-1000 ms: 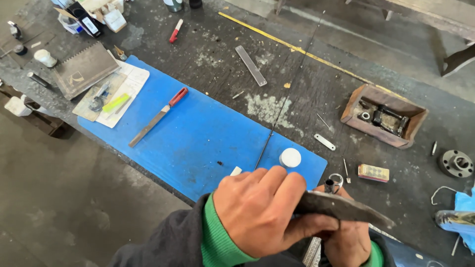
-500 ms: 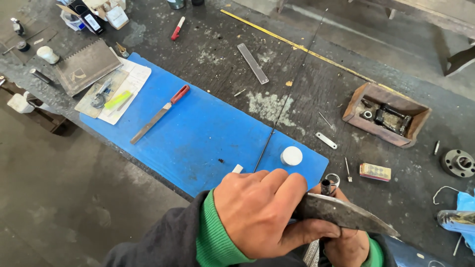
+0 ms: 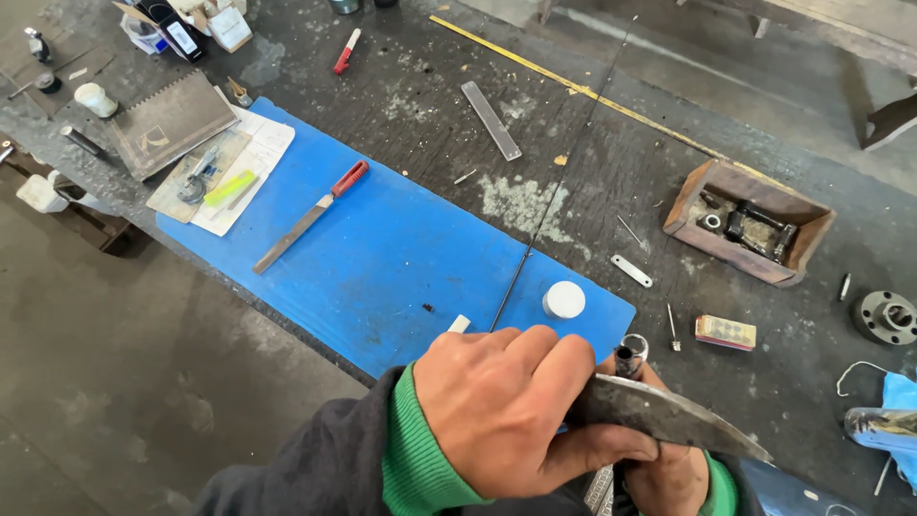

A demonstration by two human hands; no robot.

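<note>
While the left hand (image 3: 506,411) stays clenched on the metal blade (image 3: 669,416), nothing has shifted.

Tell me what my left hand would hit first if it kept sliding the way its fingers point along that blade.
The left hand points right along the flat metal blade; past its tip, probably the shiny grey object beside the blue cloth, though depth is unclear.

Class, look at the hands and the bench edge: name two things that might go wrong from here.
1. The left hand grips a flat metal blade bare, with the right hand just beneath; a slip might cut a finger.
2. The white cap sits close to the hands on the blue mat and might get knocked off.
</note>
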